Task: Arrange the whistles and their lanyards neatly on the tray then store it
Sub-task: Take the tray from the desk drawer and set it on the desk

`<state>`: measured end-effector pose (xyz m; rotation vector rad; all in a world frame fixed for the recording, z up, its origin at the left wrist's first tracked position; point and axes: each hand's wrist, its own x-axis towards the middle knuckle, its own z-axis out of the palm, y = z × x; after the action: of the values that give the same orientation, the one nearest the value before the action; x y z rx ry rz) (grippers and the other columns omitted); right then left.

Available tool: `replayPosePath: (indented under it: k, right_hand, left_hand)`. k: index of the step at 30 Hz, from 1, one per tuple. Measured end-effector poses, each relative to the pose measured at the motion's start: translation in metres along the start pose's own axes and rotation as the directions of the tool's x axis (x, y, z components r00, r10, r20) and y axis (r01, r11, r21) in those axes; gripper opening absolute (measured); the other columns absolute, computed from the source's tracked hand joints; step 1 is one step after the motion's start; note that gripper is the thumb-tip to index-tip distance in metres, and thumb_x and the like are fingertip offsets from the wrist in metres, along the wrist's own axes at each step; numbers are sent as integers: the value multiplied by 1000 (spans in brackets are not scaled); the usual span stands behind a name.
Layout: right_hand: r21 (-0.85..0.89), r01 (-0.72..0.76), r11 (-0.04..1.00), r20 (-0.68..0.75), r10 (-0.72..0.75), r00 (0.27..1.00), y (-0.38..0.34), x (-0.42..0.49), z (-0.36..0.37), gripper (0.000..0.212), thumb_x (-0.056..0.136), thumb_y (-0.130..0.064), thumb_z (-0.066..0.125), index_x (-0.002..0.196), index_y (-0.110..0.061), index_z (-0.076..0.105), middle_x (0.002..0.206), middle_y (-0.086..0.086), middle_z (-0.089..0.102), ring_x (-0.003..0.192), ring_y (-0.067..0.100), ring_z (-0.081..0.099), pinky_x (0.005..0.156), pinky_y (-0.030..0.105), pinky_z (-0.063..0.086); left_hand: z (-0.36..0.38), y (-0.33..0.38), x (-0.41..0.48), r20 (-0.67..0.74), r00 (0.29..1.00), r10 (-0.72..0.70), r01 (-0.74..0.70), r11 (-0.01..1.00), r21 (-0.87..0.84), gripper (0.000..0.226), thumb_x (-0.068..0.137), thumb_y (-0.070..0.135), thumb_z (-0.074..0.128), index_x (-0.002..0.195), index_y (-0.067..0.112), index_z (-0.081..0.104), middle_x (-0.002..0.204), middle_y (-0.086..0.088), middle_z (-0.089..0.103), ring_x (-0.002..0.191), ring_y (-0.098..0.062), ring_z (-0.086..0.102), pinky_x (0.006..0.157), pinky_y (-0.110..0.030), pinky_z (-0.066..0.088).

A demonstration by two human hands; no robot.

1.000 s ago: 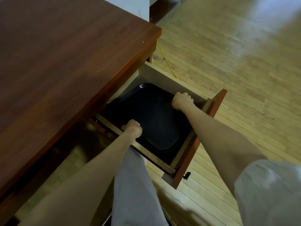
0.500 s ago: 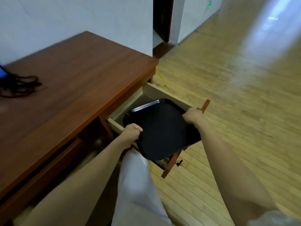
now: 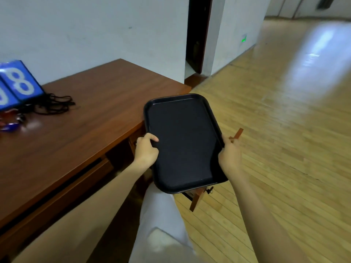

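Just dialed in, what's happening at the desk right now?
A person holds an empty black tray in the air with both hands, the left hand on one long edge and the right hand on the other. It hangs above an open drawer at the end of the wooden desk. The tangled black lanyards and blurry whistles lie on the desk by a blue scoreboard, not yet on the tray.

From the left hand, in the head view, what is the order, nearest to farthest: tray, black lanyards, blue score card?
1. Tray: gripped by the left hand.
2. Black lanyards: on the desk, left.
3. Blue score card: far left, by the wall.
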<state>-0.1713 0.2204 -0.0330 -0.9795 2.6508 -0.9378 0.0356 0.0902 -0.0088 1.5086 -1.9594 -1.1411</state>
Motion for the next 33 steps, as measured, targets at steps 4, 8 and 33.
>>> replayPosePath:
  k: [4,8,33]
  right_hand:
    - [-3,235,972,73,-234,970,-21,-6,28,56,95,-1,41,148,-14,28,126,9,43,102,25,53,85,33,48]
    - [-15,513,858,208,-499,841,-61,-10,55,38,98,-19,40,136,-24,41,130,11,46,112,31,52,82,32,41]
    - [195,893,406,585,-779,227,-352,-63,241,44,97,-1,38,138,-12,49,137,11,49,126,30,44,102,41,41]
  left_hand:
    - [-39,-27,-9,-86,996,-19,26,996,80,54,88,-7,46,135,16,35,133,-8,32,95,-22,50,85,-40,52]
    - [-80,-57,-16,-244,969,39,9,981,193,60,92,-1,42,146,14,20,130,-10,27,80,-29,55,75,-45,53]
    - [-244,-215,-96,-788,473,-394,589,807,-50,41,101,20,33,139,6,36,135,-16,43,113,-37,50,99,-44,38]
